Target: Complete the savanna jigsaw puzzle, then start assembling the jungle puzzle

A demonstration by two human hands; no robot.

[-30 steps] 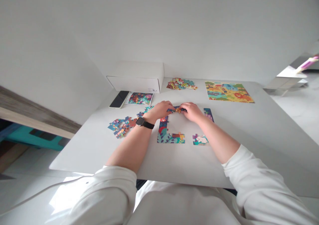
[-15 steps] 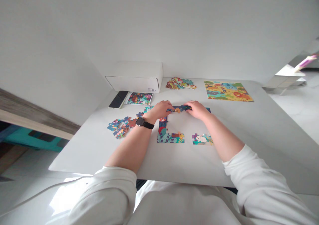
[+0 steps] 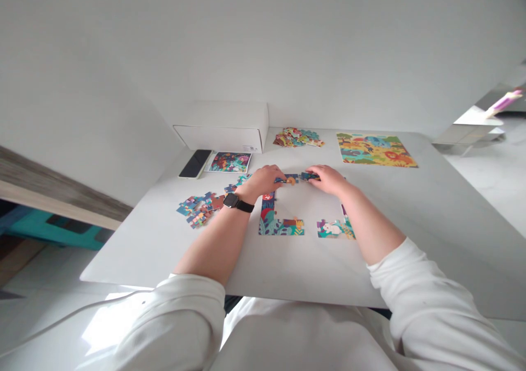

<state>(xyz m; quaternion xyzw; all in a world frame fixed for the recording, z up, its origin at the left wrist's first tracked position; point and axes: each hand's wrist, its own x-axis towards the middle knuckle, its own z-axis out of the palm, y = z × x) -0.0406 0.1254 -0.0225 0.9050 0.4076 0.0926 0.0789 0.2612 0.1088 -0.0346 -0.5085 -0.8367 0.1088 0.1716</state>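
Note:
My left hand [image 3: 266, 180], with a black watch [image 3: 232, 200] on its wrist, has its fingers bent onto the left part of the dark blue top strip of a jigsaw puzzle [image 3: 292, 180]. My right hand [image 3: 330, 180] grips a dark puzzle piece [image 3: 307, 176] at the strip's right part, and a narrow gap separates the two parts. Below my left hand, a joined left side and lower-left corner [image 3: 281, 227] lie flat. The lower-right section with a white rabbit [image 3: 332, 228] lies apart from it, partly behind my right forearm.
Loose puzzle pieces [image 3: 199, 209] lie left of my left forearm. Behind them are a phone [image 3: 195, 164], a picture card [image 3: 229, 162] and a white box [image 3: 222, 132]. Another pile of pieces [image 3: 298, 137] and a finished animal puzzle [image 3: 377, 150] sit at the back of the table [image 3: 287, 272].
The top strip has come apart between my hands, leaving a gap. The blue end seen beyond my right hand is no longer visible. My left hand has barely moved.

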